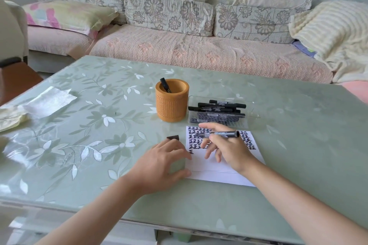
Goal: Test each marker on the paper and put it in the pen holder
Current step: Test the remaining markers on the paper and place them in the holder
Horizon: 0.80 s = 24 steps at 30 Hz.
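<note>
Nearest, left hand (159, 165) rests by the paper's (219, 175) left edge, pinching a dark cap (172, 137); beyond it stands the pen holder (172, 105) with 1 stored marker (165, 85). Right hand (229, 149) grips 1 marker (223, 134) lying crosswise over that paper, tip seemingly toward the cap.

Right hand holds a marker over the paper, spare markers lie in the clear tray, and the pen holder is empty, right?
Not empty: the head view shows one black marker leaning inside the orange pen holder. The rest stands: the right hand holds a second marker over the paper, spare markers lie in the clear tray.
</note>
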{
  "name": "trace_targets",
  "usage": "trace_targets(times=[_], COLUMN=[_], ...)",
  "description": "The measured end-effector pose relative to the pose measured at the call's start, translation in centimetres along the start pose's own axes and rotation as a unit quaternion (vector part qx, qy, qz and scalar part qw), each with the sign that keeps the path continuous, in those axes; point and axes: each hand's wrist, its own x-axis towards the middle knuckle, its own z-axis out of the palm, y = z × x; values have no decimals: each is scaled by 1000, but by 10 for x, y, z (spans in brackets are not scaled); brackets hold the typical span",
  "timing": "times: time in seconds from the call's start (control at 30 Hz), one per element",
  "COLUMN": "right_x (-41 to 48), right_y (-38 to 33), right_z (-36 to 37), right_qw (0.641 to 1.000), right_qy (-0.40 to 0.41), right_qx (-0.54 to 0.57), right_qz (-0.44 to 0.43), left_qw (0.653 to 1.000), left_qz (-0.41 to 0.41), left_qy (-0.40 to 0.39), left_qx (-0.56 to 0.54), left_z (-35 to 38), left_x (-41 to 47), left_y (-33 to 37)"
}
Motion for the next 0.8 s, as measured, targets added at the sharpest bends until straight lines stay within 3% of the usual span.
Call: trace_targets(times=[0.2, 0.8], right_x=[1, 7], right_y=[11, 36], right_z=[5, 10], right_qw=[997, 991], right_qy=[33, 29], right_qx=[-59, -128], right_qz=[24, -28], left_qw=[999, 1000], left_qz=[-5, -15], left_qy=[-26, -3], left_qx=[31, 24], left_z=[3, 6], left_x=[-3, -1], left_y=[-2, -3])
